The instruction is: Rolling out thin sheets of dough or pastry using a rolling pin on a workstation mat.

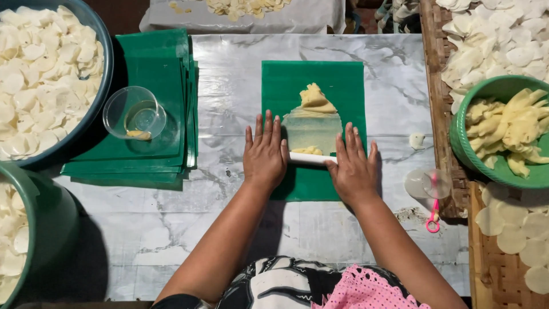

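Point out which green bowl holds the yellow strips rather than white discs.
The green bowl at the right edge; the green one at lower left holds white discs.

Landmark: the mat [337,86] on the middle of the counter [229,229].
On the mat: dough [315,100], with a roller [311,158] across the mat on the near side of it.
On the roller: left hand [265,151] and right hand [353,169], flat on its ends.
Left of the mat: stack of mats [143,57] bearing a cup [134,113]; beyond it a basin [106,63] of slices.
Right of the mat: a bowl [463,143] of dough pieces, on a woven tray [437,68].
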